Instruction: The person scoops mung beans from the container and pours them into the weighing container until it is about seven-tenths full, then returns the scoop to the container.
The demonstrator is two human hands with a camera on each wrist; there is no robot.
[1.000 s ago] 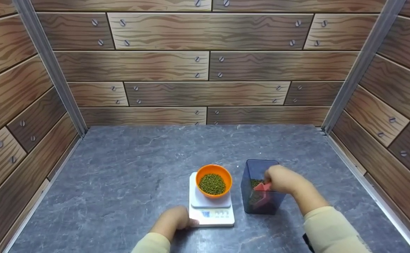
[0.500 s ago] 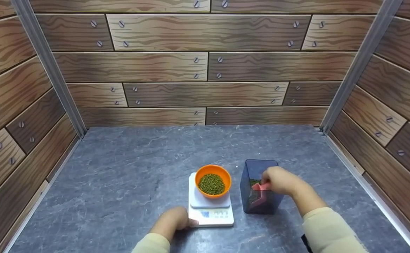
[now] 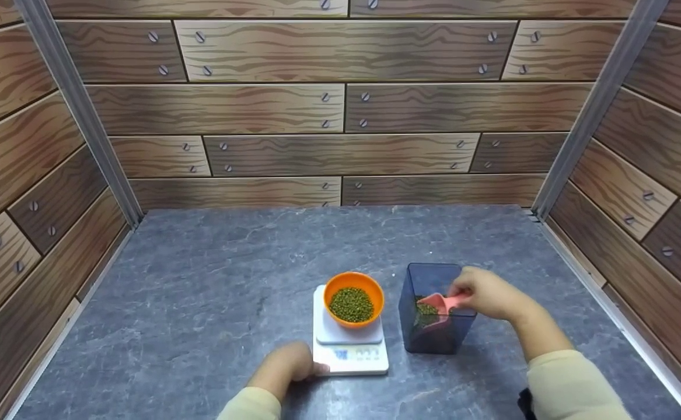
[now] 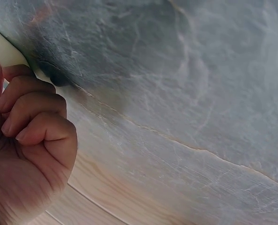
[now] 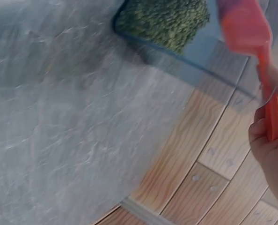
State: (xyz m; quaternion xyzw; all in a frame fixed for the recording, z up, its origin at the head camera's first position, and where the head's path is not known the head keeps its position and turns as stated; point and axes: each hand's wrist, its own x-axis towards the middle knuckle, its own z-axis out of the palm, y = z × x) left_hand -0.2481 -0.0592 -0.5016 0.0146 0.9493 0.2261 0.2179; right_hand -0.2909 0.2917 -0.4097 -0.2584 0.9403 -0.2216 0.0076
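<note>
In the head view a white kitchen scale bears an orange bowl of small green beans. My left hand is at the scale's near left corner, thumb on its edge; the left wrist view shows the other fingers curled beside the scale's pale edge. My right hand grips a pink scoop by its handle, the scoop's head tilted inside the mouth of a tall see-through dark container. Green beans lie in that container, seen through its wall in the right wrist view.
The container stands just right of the scale on a grey marbled tabletop. Wood-patterned walls close off the back and both sides, with metal posts at the corners. A few tiny specks lie behind the container.
My right hand has drawn up and to the right, raising the scoop from deeper in the container towards its rim. The left hand, scale and bowl have stayed put.
</note>
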